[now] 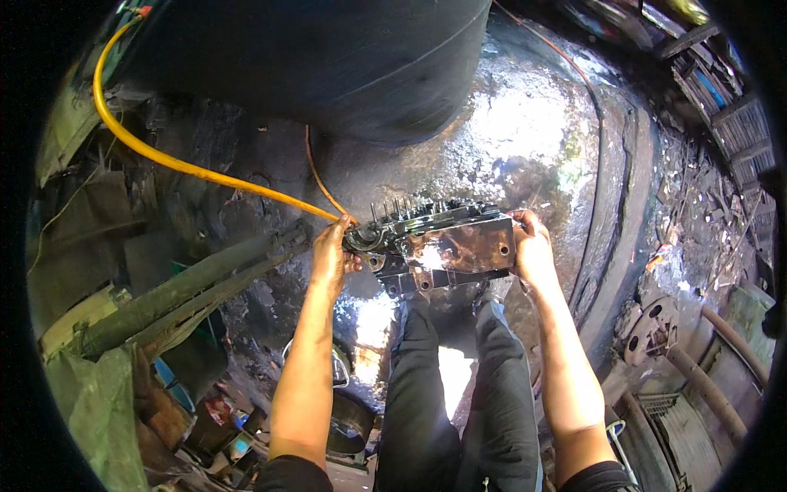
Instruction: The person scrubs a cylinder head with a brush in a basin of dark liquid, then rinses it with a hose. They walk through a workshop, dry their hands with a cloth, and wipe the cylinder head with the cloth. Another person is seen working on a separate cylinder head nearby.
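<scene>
A greasy dark engine block (459, 246) is held in front of my legs, with upright studs along its top and a flat brownish side with bolt holes facing me. My left hand (329, 256) closes on its left end, beside a rounded half-circle opening. On the opposite end my right hand (531, 246) has its fingers wrapped round the edge. A yellow hose (193, 170) runs in from the upper left and reaches the fingertips of my left hand; whether they touch it I cannot tell. The block's far side and underside are hidden.
A large black rounded tank (328, 66) stands ahead. The dark floor (525, 139) looks oily and shiny. Long beams (180, 287) lie at the left. A thin cable (601, 131) crosses the right side, near scattered scrap and a metal plate with holes (650, 330).
</scene>
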`<action>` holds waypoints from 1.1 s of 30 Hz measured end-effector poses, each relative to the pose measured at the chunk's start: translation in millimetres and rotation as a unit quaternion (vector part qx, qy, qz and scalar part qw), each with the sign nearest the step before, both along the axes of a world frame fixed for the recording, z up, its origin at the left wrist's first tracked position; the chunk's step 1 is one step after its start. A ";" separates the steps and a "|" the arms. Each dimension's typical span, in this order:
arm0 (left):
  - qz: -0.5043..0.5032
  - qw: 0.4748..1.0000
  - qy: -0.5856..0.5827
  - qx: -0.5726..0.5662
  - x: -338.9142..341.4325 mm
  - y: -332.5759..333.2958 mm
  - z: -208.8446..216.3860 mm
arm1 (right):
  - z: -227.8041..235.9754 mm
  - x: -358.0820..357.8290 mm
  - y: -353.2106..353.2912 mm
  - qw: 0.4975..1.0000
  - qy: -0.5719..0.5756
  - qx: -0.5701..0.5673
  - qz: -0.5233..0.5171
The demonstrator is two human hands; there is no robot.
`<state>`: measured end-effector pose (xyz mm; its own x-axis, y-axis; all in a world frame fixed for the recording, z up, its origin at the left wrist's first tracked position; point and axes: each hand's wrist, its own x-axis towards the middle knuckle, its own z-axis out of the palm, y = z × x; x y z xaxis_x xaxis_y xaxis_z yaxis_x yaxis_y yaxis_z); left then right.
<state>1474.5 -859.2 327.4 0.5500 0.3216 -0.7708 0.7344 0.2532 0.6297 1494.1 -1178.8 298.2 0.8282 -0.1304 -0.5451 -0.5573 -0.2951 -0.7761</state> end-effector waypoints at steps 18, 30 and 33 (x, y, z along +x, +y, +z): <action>0.153 0.977 -0.123 0.084 -33.7 -23.9 -31.1 | 44.7 -77.2 11.1 0.996 0.032 0.023 -0.080; 0.119 0.982 -0.122 0.085 7.5 -17.1 -37.8 | 52.3 -53.5 10.7 0.980 0.026 0.076 -0.180; 0.122 0.982 -0.119 0.080 24.4 -8.1 -37.2 | 63.0 -55.8 22.3 0.976 0.066 0.080 -0.192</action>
